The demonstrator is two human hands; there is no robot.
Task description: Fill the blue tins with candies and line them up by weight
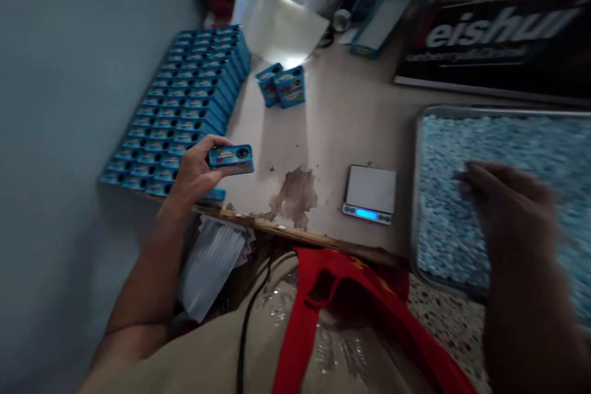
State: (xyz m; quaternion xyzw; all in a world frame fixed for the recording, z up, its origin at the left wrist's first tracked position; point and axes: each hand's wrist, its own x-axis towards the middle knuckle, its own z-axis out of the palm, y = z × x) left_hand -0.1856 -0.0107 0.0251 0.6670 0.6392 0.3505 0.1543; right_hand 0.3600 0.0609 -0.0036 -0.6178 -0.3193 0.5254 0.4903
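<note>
Red fabric [300,345] lies across the beige clothing [217,345] at the person's front, just below the near edge of a pale table [332,129]. Over that edge, at the left, the left hand [199,169] grips a small blue box [231,159] between thumb and fingers, its dark round spot toward the far end from the palm. Beside and behind this hand, rows of blue boxes [184,95] stand packed together along the wall [83,74]. Farther back, two blue boxes [281,86] stand close together, one partly covering the other, near a bright pale sheet [289,31]. Brown worn wood [295,197] shows through the tabletop in front of them. Right of it sits a small scale [369,194] with a lit blue display, and next comes a metal tray [415,197] filled with pale blue pieces [443,221]. Above the tray's contents is the right hand [508,203], blurred, its fingers drawn in toward the thumb; whether it pinches anything, or touches the pieces, I cannot tell. Behind the tray lies a black panel [498,49] with white lettering.
</note>
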